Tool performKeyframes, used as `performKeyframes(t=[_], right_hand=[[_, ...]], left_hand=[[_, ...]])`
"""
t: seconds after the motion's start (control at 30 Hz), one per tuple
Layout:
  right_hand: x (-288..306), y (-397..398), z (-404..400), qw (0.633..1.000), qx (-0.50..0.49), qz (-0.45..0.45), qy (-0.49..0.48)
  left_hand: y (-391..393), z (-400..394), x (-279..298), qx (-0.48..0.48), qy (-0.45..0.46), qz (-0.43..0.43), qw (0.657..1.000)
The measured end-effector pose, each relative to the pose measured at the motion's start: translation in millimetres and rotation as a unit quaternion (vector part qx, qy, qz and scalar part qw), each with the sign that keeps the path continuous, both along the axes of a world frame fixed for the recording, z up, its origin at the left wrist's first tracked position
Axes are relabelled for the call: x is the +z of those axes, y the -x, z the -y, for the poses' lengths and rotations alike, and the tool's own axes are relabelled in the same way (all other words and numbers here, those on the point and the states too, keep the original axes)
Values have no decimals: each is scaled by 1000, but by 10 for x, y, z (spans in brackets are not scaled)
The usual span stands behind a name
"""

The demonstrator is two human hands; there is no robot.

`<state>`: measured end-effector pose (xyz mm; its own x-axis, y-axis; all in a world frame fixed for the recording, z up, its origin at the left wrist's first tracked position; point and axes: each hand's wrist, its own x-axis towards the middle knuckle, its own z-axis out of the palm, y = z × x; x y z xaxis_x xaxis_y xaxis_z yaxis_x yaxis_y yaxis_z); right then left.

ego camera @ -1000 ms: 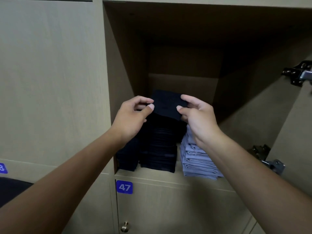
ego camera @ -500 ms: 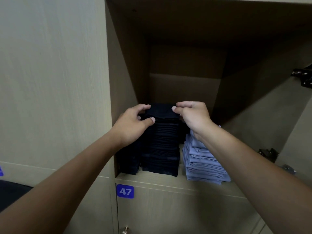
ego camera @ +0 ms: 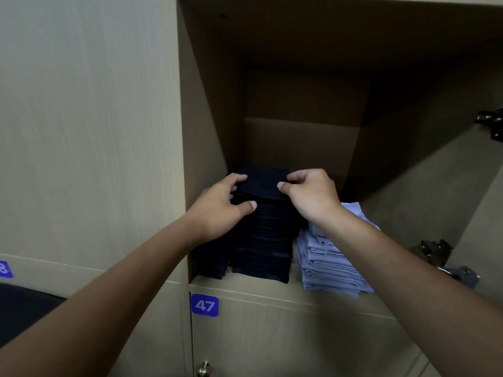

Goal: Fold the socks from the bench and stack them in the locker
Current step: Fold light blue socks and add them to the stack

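A blue number label 47 (ego camera: 204, 305) is seen on the door below the open locker (ego camera: 304, 291). The left hand (ego camera: 221, 210) is curled against the left side of the tall dark sock stack (ego camera: 261, 240), thumb on its front. The folded dark sock (ego camera: 265, 182) on top is pinched at its right edge by the right hand (ego camera: 313, 197). A light blue stack (ego camera: 326, 262) is set just beside, to the right.

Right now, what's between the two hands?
Head view: the folded dark sock topping the dark stack, between left hand and right hand.
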<state>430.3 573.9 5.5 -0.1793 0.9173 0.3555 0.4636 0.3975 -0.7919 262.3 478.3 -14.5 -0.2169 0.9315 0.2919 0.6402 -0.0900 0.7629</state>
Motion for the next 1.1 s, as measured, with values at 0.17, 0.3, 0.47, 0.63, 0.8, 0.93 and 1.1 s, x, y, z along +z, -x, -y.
performKeyframes(t=[0.17, 0.3, 0.47, 0.63, 0.8, 0.93, 1.1], right_hand=[[18, -2, 23, 999, -8, 20, -40], [95, 5, 35, 997, -9, 9, -78], [121, 35, 25, 997, -4, -9, -80], [16, 34, -23, 996, 4, 89, -8], [-13, 11, -4, 989, 10, 148, 4], [-55, -12, 19, 972, -6, 227, -58], [-81, -62, 42, 947, 99, 257, -163]], left_hand=[[-30, 24, -1, 19, -61, -14, 998], [-27, -3, 35, 14, -101, 2, 995], [15, -56, 31, 6, -97, 14, 995], [21, -52, -76, 3, -12, -32, 999], [0, -16, -124, 27, 5, -113, 993], [-30, 30, -125, 30, 4, -165, 986], [-29, 78, -135, 24, 3, -205, 978]])
